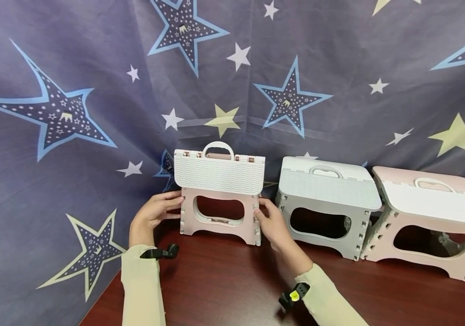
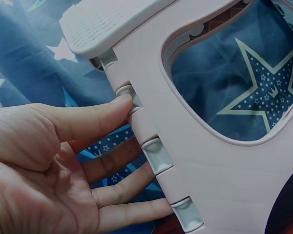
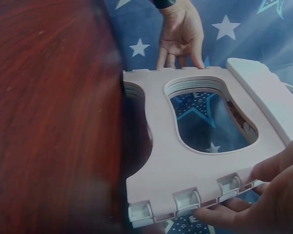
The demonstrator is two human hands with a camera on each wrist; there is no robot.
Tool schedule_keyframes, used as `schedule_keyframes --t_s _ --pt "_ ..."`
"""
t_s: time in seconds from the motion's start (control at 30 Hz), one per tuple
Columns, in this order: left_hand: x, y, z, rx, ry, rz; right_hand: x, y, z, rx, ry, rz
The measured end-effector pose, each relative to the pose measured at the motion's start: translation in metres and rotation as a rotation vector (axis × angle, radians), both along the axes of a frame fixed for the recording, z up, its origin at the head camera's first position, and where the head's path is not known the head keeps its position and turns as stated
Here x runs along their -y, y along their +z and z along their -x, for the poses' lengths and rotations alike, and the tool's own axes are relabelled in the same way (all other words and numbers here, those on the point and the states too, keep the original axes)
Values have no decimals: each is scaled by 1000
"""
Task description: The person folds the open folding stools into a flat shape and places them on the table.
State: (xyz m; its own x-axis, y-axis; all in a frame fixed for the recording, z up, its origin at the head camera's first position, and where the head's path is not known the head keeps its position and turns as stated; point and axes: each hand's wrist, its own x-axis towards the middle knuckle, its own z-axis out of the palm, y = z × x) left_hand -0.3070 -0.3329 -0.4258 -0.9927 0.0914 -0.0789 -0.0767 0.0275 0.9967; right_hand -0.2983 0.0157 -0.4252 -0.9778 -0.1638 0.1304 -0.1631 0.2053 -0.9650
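A pink folding stool [image 1: 218, 174] with a white textured top stands on the table between both hands. Its top slopes down at the front, and a white loop handle [image 1: 219, 145] sticks up above it. At the stool's left side, my left hand [image 1: 155, 212] holds the hinged edge, thumb on the near corner and fingers stretched along the side. My right hand [image 1: 274, 225] grips the opposite edge, its thumb on the front panel [image 3: 158, 180] and its fingers behind.
To the right stand a grey-green folding stool [image 1: 330, 185] and another pink folding stool [image 1: 440, 199], both unfolded. A star-patterned cloth [image 1: 216, 90] hangs close behind. The dark red wooden table [image 1: 216, 280] stretches toward the front.
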Motion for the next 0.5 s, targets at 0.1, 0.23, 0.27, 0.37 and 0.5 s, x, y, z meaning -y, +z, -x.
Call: schedule_keyframes --t_s 0.1,0.23,0.27,0.37,0.5 --pt "0 1 -1 17 4 -8 -2 5 1 19 14 -13" --pt "-3 3 -3 23 -4 -18 -4 12 3 68 25 -4" --pt "-4 5 -3 22 -5 -22 -5 14 3 76 26 -1" --pt "-6 9 -4 16 -8 -18 -6 20 4 104 25 3" --pt "-9 17 -5 15 9 -3 -8 26 5 126 36 -22"
